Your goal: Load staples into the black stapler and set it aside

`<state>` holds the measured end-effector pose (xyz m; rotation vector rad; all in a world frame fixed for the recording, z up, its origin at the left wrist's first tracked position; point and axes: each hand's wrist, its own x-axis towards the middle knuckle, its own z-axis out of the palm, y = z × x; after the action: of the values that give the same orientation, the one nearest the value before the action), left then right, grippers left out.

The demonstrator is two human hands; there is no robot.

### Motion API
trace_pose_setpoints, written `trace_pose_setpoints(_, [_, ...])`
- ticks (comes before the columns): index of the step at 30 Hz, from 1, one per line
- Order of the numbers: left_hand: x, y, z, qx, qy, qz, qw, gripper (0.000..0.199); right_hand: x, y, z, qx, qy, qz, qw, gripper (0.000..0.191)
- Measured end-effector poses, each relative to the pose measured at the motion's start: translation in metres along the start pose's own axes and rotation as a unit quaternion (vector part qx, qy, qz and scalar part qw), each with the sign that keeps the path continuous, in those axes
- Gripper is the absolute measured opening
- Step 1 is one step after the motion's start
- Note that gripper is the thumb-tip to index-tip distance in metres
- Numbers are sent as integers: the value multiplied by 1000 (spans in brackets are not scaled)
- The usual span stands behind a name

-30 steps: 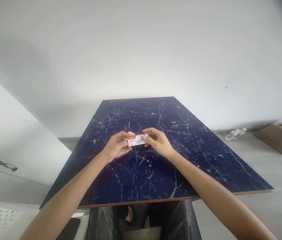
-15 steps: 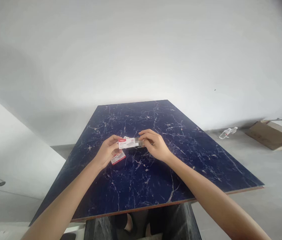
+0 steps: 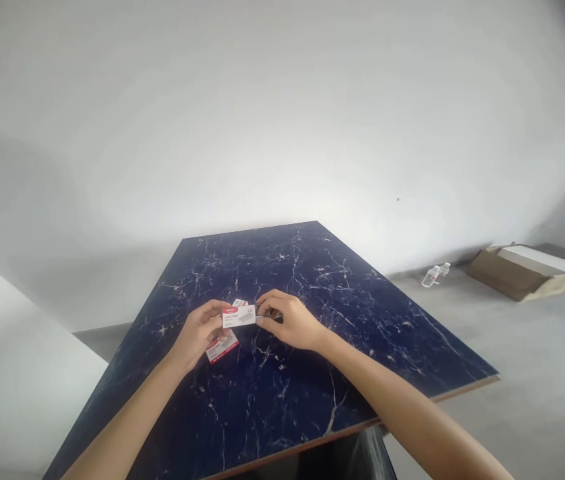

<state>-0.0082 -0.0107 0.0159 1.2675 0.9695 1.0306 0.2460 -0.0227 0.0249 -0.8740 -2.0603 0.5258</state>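
Note:
A small red-and-white box [image 3: 239, 316], with a grey staple strip pictured on it, is held level just over the table. My left hand [image 3: 202, 331] is closed on its left end, thumb in front and fingers behind. At the right end, my right hand [image 3: 287, 319] is closed, thumb and fingertips pinching the end, where a narrow dark-grey part shows. Below the left fingers, a second red-and-white box [image 3: 223, 347] lies askew on the table. Behind the held box, part of another white-and-red piece [image 3: 240, 303] shows; the rest is hidden.
The dark blue marble-patterned table [image 3: 282, 400] reaches toward a pale wall [image 3: 282, 120]. On the floor to the right lie clear plastic bottles [image 3: 432, 275] and a brown cardboard box [image 3: 499, 275].
A greyish inner part that stuck out of the box's right end now barely shows. My right hand has come closer to my left. The view has shifted, so the table appears lower and further left.

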Motion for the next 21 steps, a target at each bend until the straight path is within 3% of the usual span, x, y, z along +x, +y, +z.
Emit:
trace_pose_setpoints(6, [-1, 1, 1, 28, 4, 8, 1000, 25, 0, 3, 0, 13, 8, 23, 1000, 7])
trace_pose_setpoints(10, [3, -3, -2, -11, 22, 8, 1000, 26, -2, 3, -2, -29, 50, 74, 996, 9])
trace_pose_setpoints(14, [6, -5, -4, -57, 26, 16, 998, 25, -1, 6, -8, 85, 121, 140, 979, 14])
trace_pose_setpoints(17, [5, -3, -2, -90, 22, 16, 996, 26, 3, 14, -14, 272, 175, 187, 928, 14])
trace_pose_setpoints(21, [4, -2, 2, -131, 6, 7, 991, 28, 8, 21, -21, 487, 163, 274, 813, 14])
